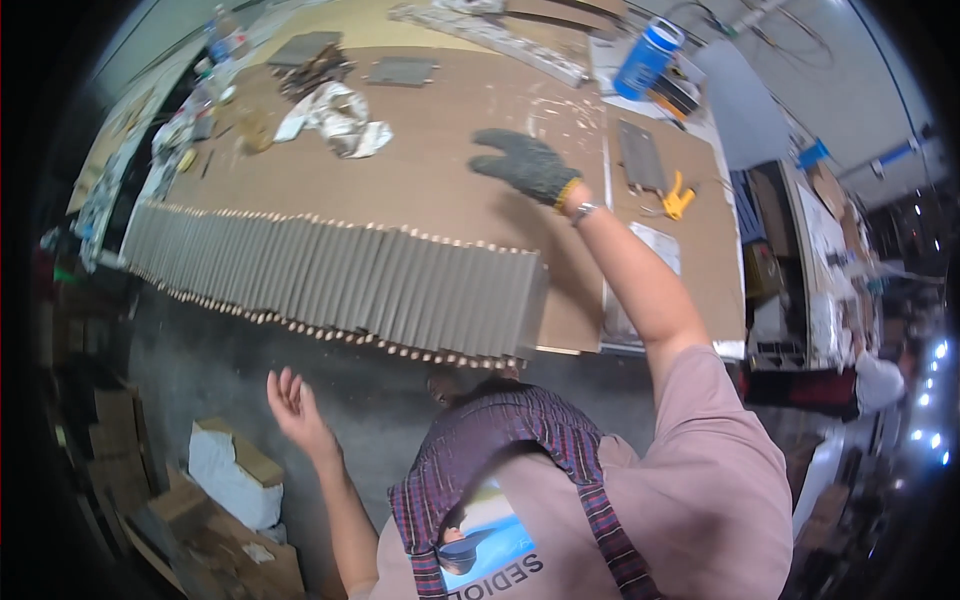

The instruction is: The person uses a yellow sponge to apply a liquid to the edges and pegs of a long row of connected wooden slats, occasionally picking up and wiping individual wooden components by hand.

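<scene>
My right hand, in a dark grey knit glove with a yellow cuff, hovers over the brown tabletop with nothing in it. Its fingers are stretched out to the left. Below the table's front edge hangs my bare left hand, loosely curled, fingers apart, holding nothing. Between the two stands a long row of grey panels packed side by side, with light wooden pegs sticking out along both edges. The right end of this row is closest to my gloved hand. Farther right lie a single grey panel and a yellow air gun.
A crumpled white cloth, a stack of grey pieces and a lone panel lie at the back. A blue canister stands back right. Cardboard boxes and a white sack are on the floor, lower left.
</scene>
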A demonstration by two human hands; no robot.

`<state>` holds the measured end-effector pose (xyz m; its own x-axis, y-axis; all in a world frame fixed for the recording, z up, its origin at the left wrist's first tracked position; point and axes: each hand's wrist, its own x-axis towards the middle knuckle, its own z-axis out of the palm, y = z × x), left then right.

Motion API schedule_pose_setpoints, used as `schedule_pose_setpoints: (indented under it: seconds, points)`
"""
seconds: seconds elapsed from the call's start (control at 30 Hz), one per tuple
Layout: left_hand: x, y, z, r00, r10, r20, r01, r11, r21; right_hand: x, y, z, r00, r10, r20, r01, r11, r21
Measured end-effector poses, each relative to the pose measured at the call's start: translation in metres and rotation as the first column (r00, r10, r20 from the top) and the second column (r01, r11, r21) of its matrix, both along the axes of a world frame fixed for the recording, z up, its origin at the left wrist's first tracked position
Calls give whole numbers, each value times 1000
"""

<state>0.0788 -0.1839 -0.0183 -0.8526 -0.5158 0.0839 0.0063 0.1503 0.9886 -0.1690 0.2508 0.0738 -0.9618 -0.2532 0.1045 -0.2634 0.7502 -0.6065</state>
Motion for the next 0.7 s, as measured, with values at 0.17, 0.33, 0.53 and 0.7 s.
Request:
schedule_pose_setpoints:
  seconds: [0.17,0.33,0.53,0.7]
  points:
    - [16,53,31,970,-241,16,242,967,-78,124,181,-32,915,-26,-403,213,879,427]
    - [-9,147,65,800,-599,-29,599,801,0,229,123,3,815,-563,-139,525,818,-235]
    - [-37,233,101,469,-883,-1,866,461,-194,265,30,-6,957,-286,-56,224,846,-483]
    - [-27,228,99,505,-858,93,831,454,-322,252,30,-48,956,-281,-80,194,817,-544]
